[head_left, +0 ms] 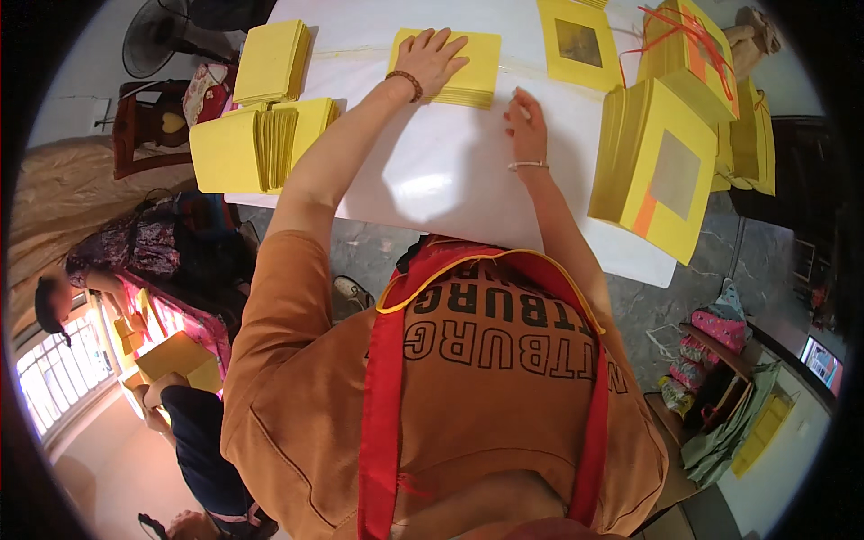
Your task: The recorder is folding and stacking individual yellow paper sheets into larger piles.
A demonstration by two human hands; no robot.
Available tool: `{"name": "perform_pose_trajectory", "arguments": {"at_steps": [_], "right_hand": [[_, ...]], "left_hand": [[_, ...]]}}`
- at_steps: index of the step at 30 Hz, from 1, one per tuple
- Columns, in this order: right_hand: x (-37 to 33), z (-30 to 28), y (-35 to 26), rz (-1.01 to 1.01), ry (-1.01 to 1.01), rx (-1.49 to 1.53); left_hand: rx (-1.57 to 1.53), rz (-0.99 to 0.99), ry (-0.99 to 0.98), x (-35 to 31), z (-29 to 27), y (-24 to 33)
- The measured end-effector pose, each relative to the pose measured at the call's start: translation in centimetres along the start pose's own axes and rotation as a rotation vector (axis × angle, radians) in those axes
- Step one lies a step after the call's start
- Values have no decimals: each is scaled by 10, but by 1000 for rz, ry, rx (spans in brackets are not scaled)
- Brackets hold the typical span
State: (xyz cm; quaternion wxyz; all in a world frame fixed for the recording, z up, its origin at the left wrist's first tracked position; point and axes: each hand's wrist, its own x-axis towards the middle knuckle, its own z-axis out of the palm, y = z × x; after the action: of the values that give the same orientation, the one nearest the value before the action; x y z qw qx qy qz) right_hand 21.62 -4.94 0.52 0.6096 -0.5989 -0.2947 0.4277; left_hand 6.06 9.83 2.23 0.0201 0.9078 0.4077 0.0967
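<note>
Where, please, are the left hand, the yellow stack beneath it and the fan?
Left hand (429,65): head view, back of the hand.
Yellow stack (478,68): head view, upper face, right side.
Fan (151,40): head view, round cage.

The stack of yellow paper (474,70) lies flat at the top centre of the frame, its long sides running roughly left to right and dipping slightly toward the right. The sheets are bright yellow, with a plain upper face where it shows. Along the lower edge they step out one below another in thin, narrow strips, too fine to count. The right-hand corners are in plain sight, while much of the left half is covered
</note>
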Motion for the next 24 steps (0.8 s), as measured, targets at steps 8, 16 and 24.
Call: {"name": "perform_pose_trajectory", "arguments": {"at_steps": [8, 16, 24], "right_hand": [[-52, -32, 6, 6, -175, -154], [-101, -59, -48, -54, -490, -183], [-146, -135, -130, -91, -469, -95]], "left_hand": [[-12, 22, -151, 22, -35, -2], [-159, -50, -38, 19, -74, 1], [-551, -34, 115, 17, -89, 21]]}}
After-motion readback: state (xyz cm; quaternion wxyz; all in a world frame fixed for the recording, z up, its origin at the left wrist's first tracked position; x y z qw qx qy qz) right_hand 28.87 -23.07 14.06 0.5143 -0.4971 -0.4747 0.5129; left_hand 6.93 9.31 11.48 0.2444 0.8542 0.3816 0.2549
